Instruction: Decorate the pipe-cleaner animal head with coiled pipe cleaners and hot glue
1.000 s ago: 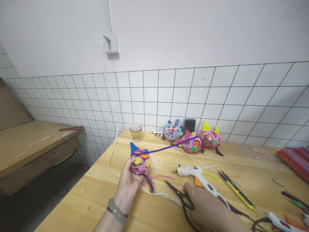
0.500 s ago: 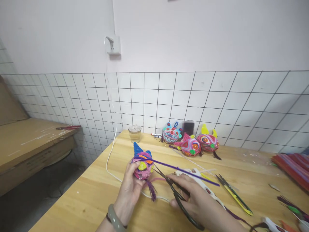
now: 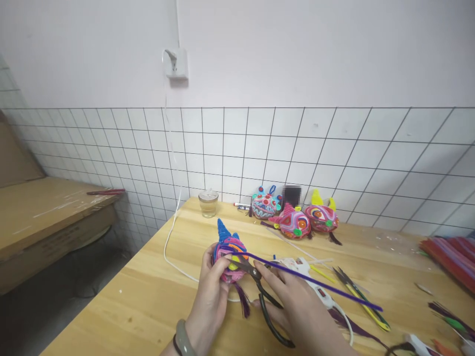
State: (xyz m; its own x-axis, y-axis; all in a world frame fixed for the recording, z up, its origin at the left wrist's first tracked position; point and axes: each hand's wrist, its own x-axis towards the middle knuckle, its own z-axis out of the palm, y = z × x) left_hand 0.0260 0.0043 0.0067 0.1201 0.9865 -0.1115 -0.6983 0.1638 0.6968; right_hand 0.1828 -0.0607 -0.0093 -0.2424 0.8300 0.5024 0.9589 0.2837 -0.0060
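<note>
My left hand [image 3: 210, 296] is closed around a round ornament [image 3: 218, 254] covered in coiled pink, blue and orange pipe cleaner. It has a blue pointed horn, a yellow disc and a purple tassel [image 3: 243, 301] hanging below. A long purple pipe cleaner [image 3: 315, 278] runs from the ornament's front out to the right, above my right hand [image 3: 297, 309]. Black-handled scissors [image 3: 270, 320] are in my right hand, fingers wrapped around the handles. Their blades lie across the front of the ornament, near the yellow disc and my left thumb; whether they touch the pipe cleaner I cannot tell.
Three similar ornaments [image 3: 293, 223] stand by the tiled wall, near a lidded glass [image 3: 208, 203]. A white power strip [image 3: 322, 294], a yellow cutter [image 3: 365, 306] and a white cord lie to the right. Red striped bundles [image 3: 451, 259] occupy the right edge.
The ornament and my left hand have shifted right. The scissor blades have moved from beside the ornament to across its front. The purple pipe cleaner's free end now reaches farther right and lower.
</note>
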